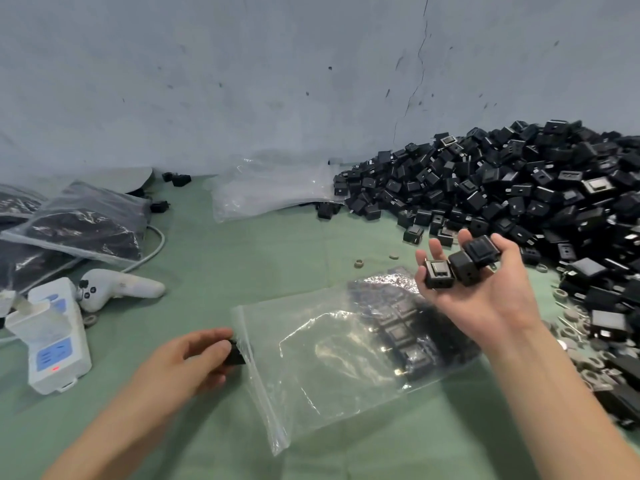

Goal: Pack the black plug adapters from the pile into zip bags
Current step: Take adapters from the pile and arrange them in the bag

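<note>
Black adapters (462,266) on right hand (485,296)

Left grip (194,358) pinched, right grip (485,282) palm-up.
</note>
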The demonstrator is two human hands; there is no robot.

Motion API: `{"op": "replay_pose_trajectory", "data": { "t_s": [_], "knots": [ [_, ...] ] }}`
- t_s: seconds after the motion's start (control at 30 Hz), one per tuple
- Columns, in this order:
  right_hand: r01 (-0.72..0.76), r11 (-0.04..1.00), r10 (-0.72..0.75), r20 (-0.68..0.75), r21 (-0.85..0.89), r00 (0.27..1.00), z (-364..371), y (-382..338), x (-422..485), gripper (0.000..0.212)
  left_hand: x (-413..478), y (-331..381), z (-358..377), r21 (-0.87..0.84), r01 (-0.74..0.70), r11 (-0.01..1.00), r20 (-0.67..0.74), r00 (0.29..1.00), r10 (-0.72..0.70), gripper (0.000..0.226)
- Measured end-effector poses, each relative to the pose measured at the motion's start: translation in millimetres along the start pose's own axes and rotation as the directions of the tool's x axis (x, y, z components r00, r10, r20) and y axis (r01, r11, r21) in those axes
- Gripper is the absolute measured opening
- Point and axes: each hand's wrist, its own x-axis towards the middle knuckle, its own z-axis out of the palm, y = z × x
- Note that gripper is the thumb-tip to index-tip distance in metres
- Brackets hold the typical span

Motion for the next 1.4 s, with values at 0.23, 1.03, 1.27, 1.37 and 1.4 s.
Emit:
{"op": "replay_pose_trajectory", "data": {
  "t_s": [0.23, 1.03, 1.27, 1.37, 1.4],
  "knots": [
    [-0.016, 1.0, 0.016, 0.01, 0.007, 1.0, 1, 8, 7, 0.028, -6, 6, 32, 0.281, -0.309, 0.909, 0.18, 0.947, 0.266, 0.015],
    [-0.03, 1.0, 0.03, 0.001, -0.001, 1.0, 2, 14, 9, 0.028, 4, 5, 51, 0.652, -0.591, 0.474, 0.318, 0.781, 0.537, 0.036],
    [-0.024, 1.0, 0.024, 0.009, 0.01, 1.0, 3, 12, 10, 0.028, -2, 11, 55, 0.686, -0.64, 0.346, 0.404, 0.731, 0.55, 0.016],
    [-0.034, 0.999, 0.034, 0.004, 0.02, 0.999, 3, 14, 9, 0.029, 7, 9, 58, 0.676, -0.64, 0.365, 0.39, 0.731, 0.56, 0.025],
    [-0.037, 0.999, 0.036, 0.002, 0.024, 0.999, 3, 15, 9, 0.029, 12, 8, 59, 0.67, -0.645, 0.369, 0.378, 0.723, 0.577, 0.032]
  ]
}}
